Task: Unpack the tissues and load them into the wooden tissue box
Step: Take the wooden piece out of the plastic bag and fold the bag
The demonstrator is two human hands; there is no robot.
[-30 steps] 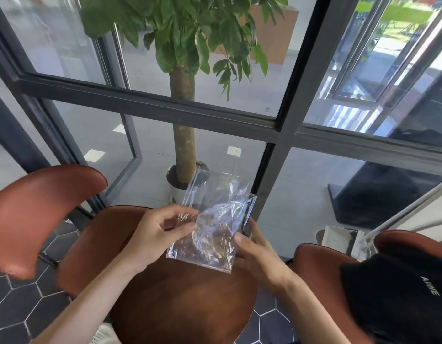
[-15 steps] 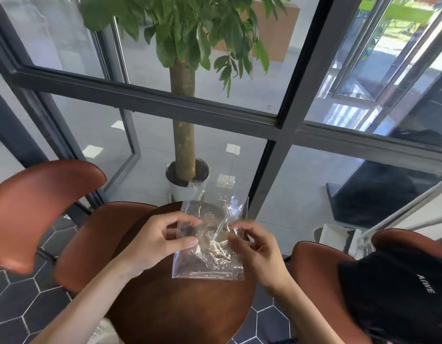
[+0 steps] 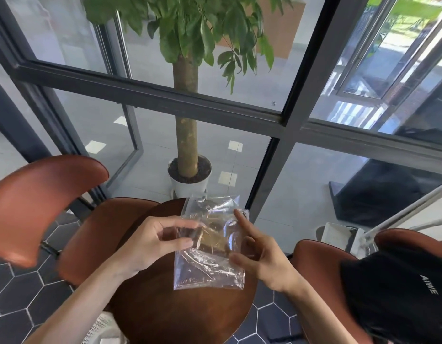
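A clear, crinkled plastic bag (image 3: 208, 270) hangs just above the round dark wooden table (image 3: 180, 316), held between both hands. My left hand (image 3: 153, 244) pinches the bag's left edge between thumb and fingertips. My right hand (image 3: 260, 256) grips the right edge, thumb on the front and index finger stretched up along the side. A small tan-brown shape (image 3: 213, 240) shows through the plastic; I cannot tell what it is. No tissues and no wooden tissue box are clearly in view.
Brown leather chairs stand at the left (image 3: 41, 202) and right (image 3: 321, 264) of the table. A black garment (image 3: 398, 294) lies on the right chair. A potted tree (image 3: 189, 175) stands behind the glass wall. A white mesh item (image 3: 100, 328) is by my left forearm.
The bag has come down from in front of the window to just over the table and now hangs flatter. Both hands shifted their hold to its side edges.
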